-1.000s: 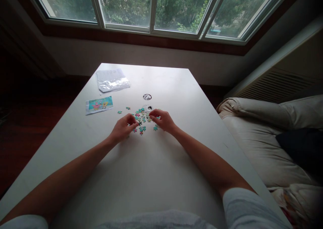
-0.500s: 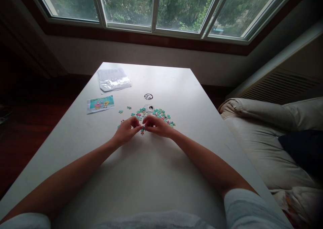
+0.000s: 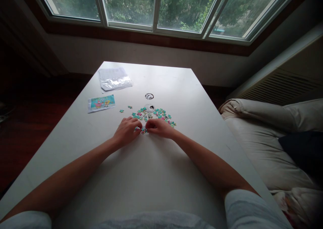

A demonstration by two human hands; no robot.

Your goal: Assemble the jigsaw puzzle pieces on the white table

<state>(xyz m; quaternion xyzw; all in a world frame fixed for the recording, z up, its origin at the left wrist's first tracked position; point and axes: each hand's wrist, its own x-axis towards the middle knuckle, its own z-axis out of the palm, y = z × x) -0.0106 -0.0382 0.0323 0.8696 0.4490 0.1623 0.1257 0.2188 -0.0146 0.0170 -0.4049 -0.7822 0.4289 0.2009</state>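
Small teal and pink puzzle pieces (image 3: 155, 114) lie scattered in the middle of the white table (image 3: 141, 175). My left hand (image 3: 127, 130) and my right hand (image 3: 158, 128) rest on the table just in front of the pile, fingertips almost touching. Between them sit joined puzzle pieces (image 3: 143, 130), pinched by the curled fingers of both hands and pressed against the table. A picture card (image 3: 101, 103) with cartoon figures lies to the left of the pile.
A clear plastic bag (image 3: 114, 78) over a paper lies at the far left of the table. Two round lids or cable holes (image 3: 149, 96) sit beyond the pile. A cream sofa (image 3: 264, 138) stands along the right. Windows run behind the table.
Both hands drew back from the scattered pile toward me and came together, then lowered onto the table with small pieces held between their fingertips.
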